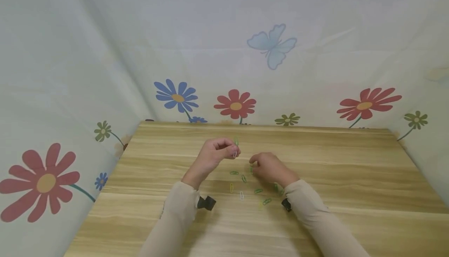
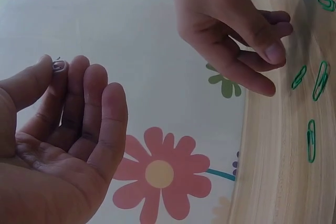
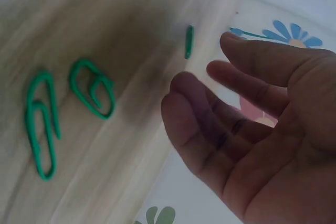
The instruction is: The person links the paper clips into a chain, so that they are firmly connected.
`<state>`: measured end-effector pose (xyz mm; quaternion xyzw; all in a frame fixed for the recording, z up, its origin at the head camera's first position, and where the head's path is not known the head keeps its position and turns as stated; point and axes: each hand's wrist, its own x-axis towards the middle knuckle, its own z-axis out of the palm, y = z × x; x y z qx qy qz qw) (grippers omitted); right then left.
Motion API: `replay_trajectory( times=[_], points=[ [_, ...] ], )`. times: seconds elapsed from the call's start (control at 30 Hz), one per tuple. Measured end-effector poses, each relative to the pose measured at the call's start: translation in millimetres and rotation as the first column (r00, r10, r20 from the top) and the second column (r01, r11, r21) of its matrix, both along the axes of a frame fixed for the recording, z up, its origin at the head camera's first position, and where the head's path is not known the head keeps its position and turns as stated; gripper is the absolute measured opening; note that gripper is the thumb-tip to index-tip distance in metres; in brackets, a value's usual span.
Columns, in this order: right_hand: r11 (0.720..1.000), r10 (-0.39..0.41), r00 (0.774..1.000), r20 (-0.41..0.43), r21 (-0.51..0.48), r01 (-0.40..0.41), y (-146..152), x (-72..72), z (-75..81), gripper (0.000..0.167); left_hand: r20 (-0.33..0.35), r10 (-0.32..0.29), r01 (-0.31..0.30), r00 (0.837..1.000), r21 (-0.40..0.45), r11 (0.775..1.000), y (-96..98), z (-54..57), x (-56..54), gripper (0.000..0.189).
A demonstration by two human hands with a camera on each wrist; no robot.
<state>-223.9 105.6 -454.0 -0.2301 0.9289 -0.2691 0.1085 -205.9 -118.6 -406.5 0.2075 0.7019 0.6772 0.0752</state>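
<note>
Between thumb and index finger, my left hand [image 1: 209, 157] pinches a white paper clip [image 2: 60, 67] raised over the far part of the table. A green paper clip [image 1: 236, 141] shows just above those fingertips in the head view. My right hand [image 1: 271, 167] hovers to the right, fingers loosely bent and thumb apart, with nothing between them in the right wrist view. Close by its fingertips lies one green paper clip [image 1: 251, 169]. Two more green paper clips [image 3: 41, 124] lie large in the right wrist view.
Several green paper clips [image 1: 244, 178] are scattered on the wooden table [image 1: 158, 210] between the forearms. Among them lie a yellow paper clip [image 1: 231, 187] and a white one [image 1: 241, 195]. A flower-printed curtain [image 1: 308, 66] stands behind the table's far edge.
</note>
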Motion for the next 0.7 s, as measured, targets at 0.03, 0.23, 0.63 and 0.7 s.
replay_trajectory(
  times=[0.03, 0.23, 0.63, 0.7],
  points=[
    [1.000, -0.001, 1.000, -0.016, 0.024, 0.002, -1.6, 0.0, -2.4, 0.021, -0.001, -0.002, 0.002, 1.000, -0.002, 1.000, 0.0, -0.6, -0.1, 0.018],
    [0.988, 0.006, 0.993, -0.121, 0.156, 0.014, -11.3, -0.4, -11.6, 0.019, -0.015, -0.017, 0.017, 1.000, -0.020, 1.000, 0.8, -1.0, -1.5, 0.016],
    [0.975, 0.020, 0.989, -0.145, 0.224, 0.013, -14.8, 2.2, -10.3, 0.009, -0.012, -0.041, 0.041, 0.999, -0.013, 0.999, 3.1, -1.6, -1.3, 0.014],
    [0.974, 0.009, 0.993, -0.115, 0.227, 0.017, -15.4, 2.8, -9.5, 0.009, -0.006, -0.044, 0.044, 0.999, -0.015, 0.999, 3.5, -2.2, -1.7, 0.014]
  ],
)
